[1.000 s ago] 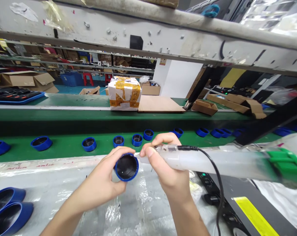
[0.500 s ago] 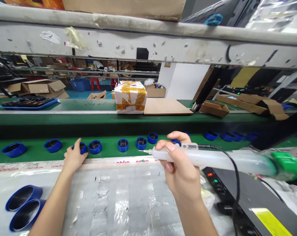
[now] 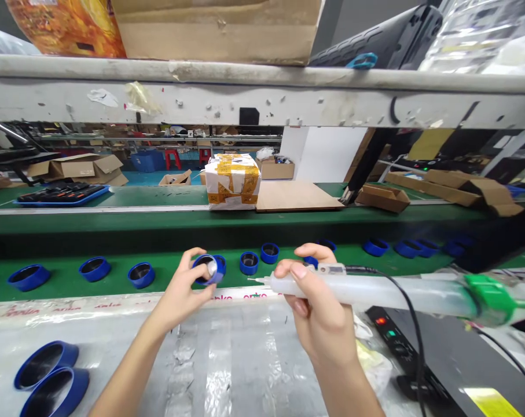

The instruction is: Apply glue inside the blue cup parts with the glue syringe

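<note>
My left hand (image 3: pixel 184 289) grips a small blue ring-shaped cup (image 3: pixel 219 273) with a dark inside, its opening tilted towards me. Another blue cup stands just behind it, mostly covered. In my right hand (image 3: pixel 318 301) is a long translucent dispensing syringe (image 3: pixel 375 291) with a green end cap and a black cable. Its thin needle tip points left, a short way from the held cup and apart from it. Near the needle, two blue cups (image 3: pixel 249 263) sit on the green belt (image 3: pixel 71 286).
More blue cups (image 3: pixel 141 274) stand along the belt on both sides. Two larger blue rings (image 3: pixel 54 392) lie at the lower left of the plastic-covered bench (image 3: pixel 193 370). A dark control box (image 3: pixel 453 359) with lit switches is at right. A taped carton (image 3: pixel 232 180) stands behind.
My left hand has moved right along the belt and now holds a cup raised and tilted near the needle. The right hand keeps its hold on the syringe. The view has tipped up slightly.
</note>
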{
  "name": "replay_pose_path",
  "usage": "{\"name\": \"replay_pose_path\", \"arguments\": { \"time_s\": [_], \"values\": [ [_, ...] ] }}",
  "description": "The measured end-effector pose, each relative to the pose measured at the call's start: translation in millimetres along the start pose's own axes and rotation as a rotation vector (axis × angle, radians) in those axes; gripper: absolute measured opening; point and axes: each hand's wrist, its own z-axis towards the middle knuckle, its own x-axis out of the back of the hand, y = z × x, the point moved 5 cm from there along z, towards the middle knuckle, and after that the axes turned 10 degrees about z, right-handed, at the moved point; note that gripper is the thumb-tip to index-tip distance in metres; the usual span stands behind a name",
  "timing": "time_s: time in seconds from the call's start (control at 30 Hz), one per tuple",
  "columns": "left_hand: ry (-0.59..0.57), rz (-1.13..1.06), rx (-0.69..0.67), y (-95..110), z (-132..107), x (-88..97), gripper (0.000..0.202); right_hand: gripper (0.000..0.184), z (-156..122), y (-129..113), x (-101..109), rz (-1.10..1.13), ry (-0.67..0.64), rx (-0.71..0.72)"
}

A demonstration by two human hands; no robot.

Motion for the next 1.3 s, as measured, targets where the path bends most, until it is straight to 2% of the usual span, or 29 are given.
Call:
{"name": "replay_pose_path", "arguments": {
  "time_s": [0.1, 0.13, 0.2, 0.27, 0.37, 0.43, 0.5, 0.8, 1.0, 1.3],
  "values": [
    [-0.023, -0.078, -0.105, 32, -9, 5.8, 0.007, 0.02, -2, -3, -1, -0.096, -0.072, 0.094],
    [-0.023, -0.106, -0.123, 39, -11, 7.8, 0.013, 0.018, -3, -6, -2, -0.124, -0.09, 0.147],
    [-0.003, -0.176, -0.107, 47, -15, 11.9, 0.044, 0.018, -7, -12, -6, -0.139, -0.155, 0.233],
    [0.009, -0.252, -0.042, 50, -17, 14.8, 0.066, 0.022, -11, -15, -14, -0.117, -0.261, 0.248],
    [-0.044, -0.317, -0.024, 58, -21, 16.9, 0.063, 0.027, -15, -14, -21, -0.113, -0.346, 0.234],
    [-0.071, -0.324, -0.07, 66, -24, 19.7, 0.057, 0.028, -17, -13, -22, -0.111, -0.343, 0.261],
    [-0.073, -0.323, -0.095, 72, -27, 22.8, 0.058, 0.026, -19, -12, -23, -0.093, -0.327, 0.294],
    [-0.119, -0.315, -0.127, 77, -32, 21.4, 0.066, 0.015, -19, -7, -25, -0.075, -0.306, 0.331],
    [-0.138, -0.296, -0.122, 76, -34, 21.3, 0.07, 0.025, -19, -8, -22, -0.131, -0.32, 0.345],
    [-0.118, -0.216, -0.151, 76, -33, 26.9, 0.064, 0.032, -20, -9, -19, -0.18, -0.339, 0.361]
  ]
}}
